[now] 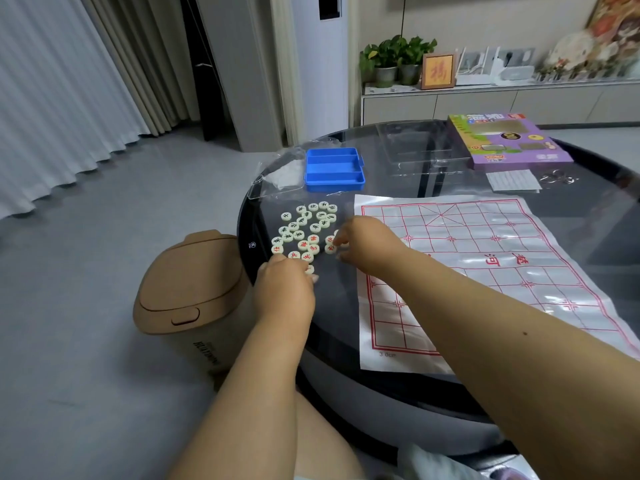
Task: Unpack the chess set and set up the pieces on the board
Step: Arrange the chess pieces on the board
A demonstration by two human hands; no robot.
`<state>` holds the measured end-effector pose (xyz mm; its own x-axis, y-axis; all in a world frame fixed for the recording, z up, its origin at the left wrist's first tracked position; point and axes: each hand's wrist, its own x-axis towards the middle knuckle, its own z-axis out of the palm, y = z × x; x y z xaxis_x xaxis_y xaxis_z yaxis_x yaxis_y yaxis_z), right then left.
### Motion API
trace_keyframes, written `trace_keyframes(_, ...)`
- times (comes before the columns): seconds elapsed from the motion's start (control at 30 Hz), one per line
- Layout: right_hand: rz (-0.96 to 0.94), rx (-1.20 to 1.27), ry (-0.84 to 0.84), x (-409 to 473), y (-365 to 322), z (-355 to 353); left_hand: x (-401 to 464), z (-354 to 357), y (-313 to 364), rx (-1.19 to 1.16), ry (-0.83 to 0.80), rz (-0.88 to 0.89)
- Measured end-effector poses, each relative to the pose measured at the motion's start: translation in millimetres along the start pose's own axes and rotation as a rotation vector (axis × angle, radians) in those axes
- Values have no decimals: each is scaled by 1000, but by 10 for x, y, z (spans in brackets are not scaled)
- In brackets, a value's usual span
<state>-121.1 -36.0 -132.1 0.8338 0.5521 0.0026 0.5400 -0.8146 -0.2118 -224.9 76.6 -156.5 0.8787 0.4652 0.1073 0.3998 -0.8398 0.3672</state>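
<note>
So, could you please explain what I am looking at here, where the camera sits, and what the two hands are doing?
There is no machine: a person works with bare hands, and the single picture comes from a wide-angle camera worn on the head, looking forward and down.

On the round dark table lies a paper chess board with red lines, with no pieces on it yet. Left of it is a loose heap of round pale chess pieces, some marked red, some black. Behind them stands an open blue tray, empty as far as I can see, with clear plastic wrapping beside it and the purple game box further back.

The left hand and right hand both reach into the heap, fingers curled at the red-marked pieces. Whether either actually pinches one is hidden by the hands. A tan bin stands on the floor.
</note>
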Motion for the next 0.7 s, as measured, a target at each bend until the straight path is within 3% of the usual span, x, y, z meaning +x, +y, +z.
trace_keyframes(0.1, 37, 12, 47, 20, 25, -14, -21, -12, -24, -9, -20, 14)
trace_keyframes(0.33, 15, -61, -40, -59, -34, 49, -30, -14, -39, -18, 27, 49)
trace_keyframes(0.7, 12, 65, -128, 20, -218, -79, 12, -20, -41, -80, 26, 24)
